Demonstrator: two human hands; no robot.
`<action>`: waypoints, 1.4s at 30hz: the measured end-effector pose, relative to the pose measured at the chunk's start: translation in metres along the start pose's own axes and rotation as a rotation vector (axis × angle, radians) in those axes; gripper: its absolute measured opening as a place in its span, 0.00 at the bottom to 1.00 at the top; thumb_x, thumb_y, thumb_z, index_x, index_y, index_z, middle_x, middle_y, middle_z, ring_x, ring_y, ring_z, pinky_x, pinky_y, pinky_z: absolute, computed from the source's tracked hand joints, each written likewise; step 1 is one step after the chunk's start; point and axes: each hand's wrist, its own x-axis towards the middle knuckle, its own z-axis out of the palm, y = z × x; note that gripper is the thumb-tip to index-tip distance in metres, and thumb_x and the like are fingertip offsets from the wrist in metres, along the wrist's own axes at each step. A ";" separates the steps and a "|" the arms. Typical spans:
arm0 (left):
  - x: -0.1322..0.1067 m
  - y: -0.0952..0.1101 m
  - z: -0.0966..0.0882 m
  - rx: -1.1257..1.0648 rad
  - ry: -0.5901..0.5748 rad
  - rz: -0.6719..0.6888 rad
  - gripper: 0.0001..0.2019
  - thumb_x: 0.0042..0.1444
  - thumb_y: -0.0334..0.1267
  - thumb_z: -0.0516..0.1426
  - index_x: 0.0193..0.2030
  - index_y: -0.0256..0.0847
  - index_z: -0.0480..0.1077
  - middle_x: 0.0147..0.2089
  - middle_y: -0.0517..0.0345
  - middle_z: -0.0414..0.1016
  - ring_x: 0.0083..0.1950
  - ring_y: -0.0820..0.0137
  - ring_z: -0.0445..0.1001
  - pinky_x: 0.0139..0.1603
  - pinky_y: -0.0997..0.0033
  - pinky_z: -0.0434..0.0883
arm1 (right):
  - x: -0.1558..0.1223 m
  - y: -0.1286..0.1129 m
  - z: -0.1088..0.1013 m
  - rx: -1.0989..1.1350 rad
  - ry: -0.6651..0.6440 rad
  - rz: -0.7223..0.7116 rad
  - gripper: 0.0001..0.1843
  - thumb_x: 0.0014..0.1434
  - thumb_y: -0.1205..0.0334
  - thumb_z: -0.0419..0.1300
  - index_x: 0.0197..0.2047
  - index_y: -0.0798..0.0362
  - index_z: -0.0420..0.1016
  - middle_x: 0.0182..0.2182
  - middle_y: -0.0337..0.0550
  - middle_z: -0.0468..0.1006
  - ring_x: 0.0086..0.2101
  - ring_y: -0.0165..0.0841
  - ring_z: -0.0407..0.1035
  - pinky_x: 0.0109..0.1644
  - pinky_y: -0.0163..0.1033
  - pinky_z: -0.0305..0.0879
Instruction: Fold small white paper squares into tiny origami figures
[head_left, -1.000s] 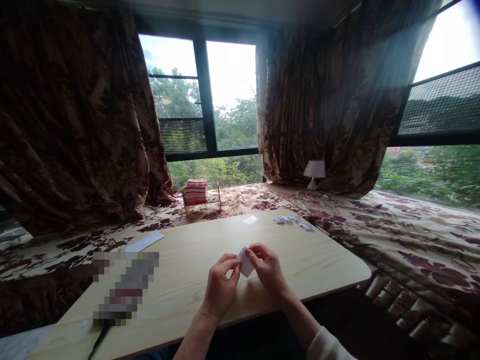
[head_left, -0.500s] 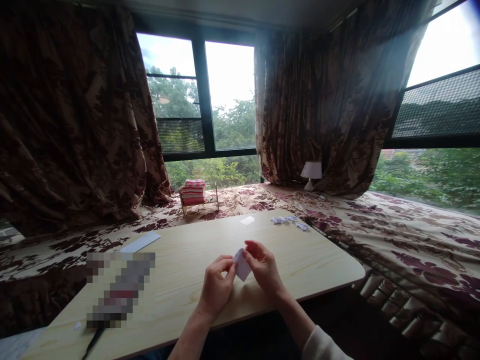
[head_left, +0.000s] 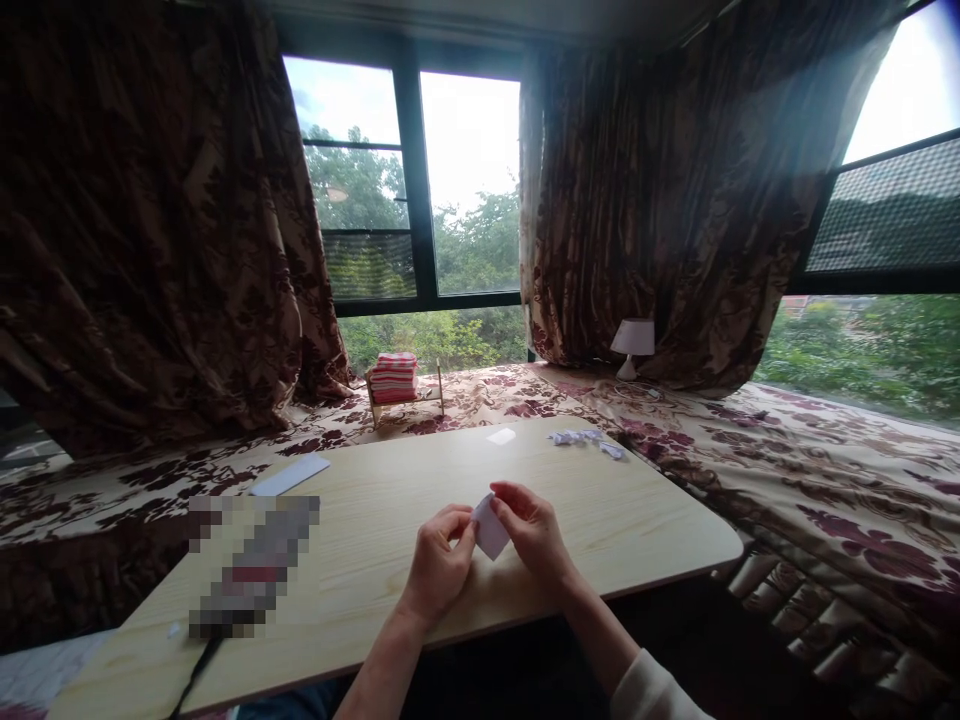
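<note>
Above the near part of the pale wooden table (head_left: 375, 480), a small white piece of paper (head_left: 492, 532) is held between both hands, tilted with one corner down. My left hand (head_left: 441, 560) pinches its left edge between thumb and fingers. At the paper's upper right, my right hand (head_left: 534, 525) is closed on it, thumb and fingertips together near the top corner. Parts of the paper are hidden behind the fingers, so any folds are hard to make out.
Several small crumpled white paper pieces (head_left: 585, 440) lie at the table's far right. A flat white sheet (head_left: 501, 436) rests near the far edge. On the left are a white rectangular box-like thing (head_left: 291, 474) and a blurred-out object (head_left: 255, 570) with a black cord.
The whole view has shifted slightly, moving the scene a little to the right. Both hands keep hold of the paper, with only slight movement of the fingers.
</note>
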 end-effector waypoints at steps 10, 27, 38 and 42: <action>-0.005 0.000 -0.001 0.020 0.006 -0.006 0.10 0.55 0.32 0.54 0.27 0.36 0.75 0.36 0.48 0.75 0.38 0.66 0.74 0.38 0.70 0.72 | -0.003 0.000 0.000 0.007 -0.043 0.071 0.17 0.48 0.51 0.64 0.38 0.54 0.78 0.33 0.49 0.81 0.32 0.41 0.75 0.35 0.43 0.72; -0.011 -0.002 -0.002 0.131 0.141 -0.032 0.06 0.49 0.29 0.56 0.24 0.37 0.72 0.28 0.56 0.72 0.30 0.72 0.69 0.33 0.73 0.68 | -0.007 0.011 -0.003 -0.101 -0.021 0.170 0.21 0.46 0.46 0.64 0.36 0.54 0.75 0.31 0.44 0.79 0.31 0.37 0.71 0.33 0.36 0.68; -0.006 -0.005 0.001 0.033 0.074 -0.161 0.16 0.50 0.33 0.58 0.47 0.36 0.70 0.38 0.53 0.74 0.33 0.71 0.70 0.33 0.72 0.68 | -0.006 -0.001 -0.002 -0.048 -0.032 0.016 0.16 0.52 0.48 0.61 0.34 0.53 0.73 0.27 0.42 0.75 0.27 0.34 0.68 0.30 0.36 0.66; -0.003 -0.001 -0.001 0.026 -0.002 -0.140 0.08 0.51 0.33 0.56 0.39 0.37 0.73 0.36 0.54 0.74 0.34 0.70 0.70 0.36 0.70 0.67 | -0.005 -0.005 -0.001 -0.055 -0.059 -0.029 0.14 0.54 0.49 0.60 0.33 0.53 0.73 0.26 0.41 0.74 0.27 0.33 0.67 0.30 0.35 0.64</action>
